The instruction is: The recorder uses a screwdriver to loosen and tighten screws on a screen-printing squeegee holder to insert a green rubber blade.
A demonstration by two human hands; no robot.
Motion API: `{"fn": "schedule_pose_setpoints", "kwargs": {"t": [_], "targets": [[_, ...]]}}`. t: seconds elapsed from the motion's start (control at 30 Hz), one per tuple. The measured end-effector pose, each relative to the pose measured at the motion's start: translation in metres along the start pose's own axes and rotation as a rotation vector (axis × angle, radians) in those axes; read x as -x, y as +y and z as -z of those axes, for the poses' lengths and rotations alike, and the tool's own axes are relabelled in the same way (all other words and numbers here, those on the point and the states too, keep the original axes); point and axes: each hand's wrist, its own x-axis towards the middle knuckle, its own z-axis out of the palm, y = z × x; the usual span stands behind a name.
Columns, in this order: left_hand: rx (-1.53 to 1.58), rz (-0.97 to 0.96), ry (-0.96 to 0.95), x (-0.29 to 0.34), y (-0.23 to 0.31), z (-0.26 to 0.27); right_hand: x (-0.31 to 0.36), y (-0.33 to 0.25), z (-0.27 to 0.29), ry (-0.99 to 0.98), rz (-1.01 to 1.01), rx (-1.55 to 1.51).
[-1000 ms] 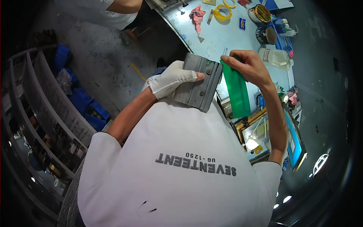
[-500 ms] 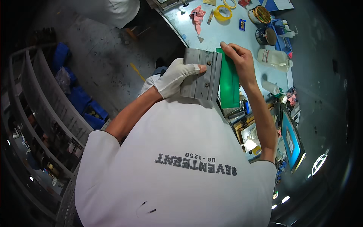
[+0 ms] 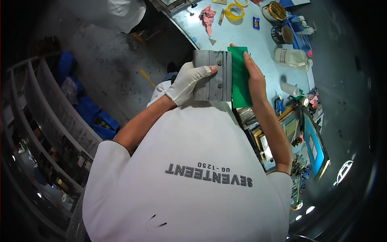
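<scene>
My left hand [image 3: 186,83], in a white glove with the thumb tip bare, grips a grey metal squeegee holder [image 3: 211,88]. The thumb presses on its face, beside two screws; the other fingers are hidden behind it. Just to the right, my bare right hand [image 3: 257,80] holds a flat green squeegee blade [image 3: 240,80]. Its thumb lies along the blade's right edge, and a fingertip shows past the far edge. Blade and holder are side by side with their long edges almost parallel. A narrow gap shows between them.
On the bench [image 3: 246,38] lie a pink rag [image 3: 207,19], yellow tape rolls [image 3: 234,12], tins [image 3: 282,34] and a clear jug [image 3: 293,59]. A blue-meshed frame [image 3: 313,143] leans at right. Blue bins [image 3: 88,109] stand at left. Another person's white sleeve [image 3: 125,14] shows far left.
My right hand has shifted its grip from the blade's far corner to along its right side. The blade has straightened beside the holder and moved slightly away from me.
</scene>
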Motion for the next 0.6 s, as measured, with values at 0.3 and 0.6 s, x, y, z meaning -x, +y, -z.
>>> {"fn": "schedule_pose_setpoints", "kwargs": {"t": [0.3, 0.6], "targets": [[-0.003, 0.023, 0.031, 0.007, -0.002, -0.003, 0.012, -0.014, -0.013, 0.048, -0.028, 0.150], [-0.066, 0.056, 0.000, 0.014, -0.001, -0.002, 0.017, -0.013, -0.011, 0.007, -0.078, 0.204]]}}
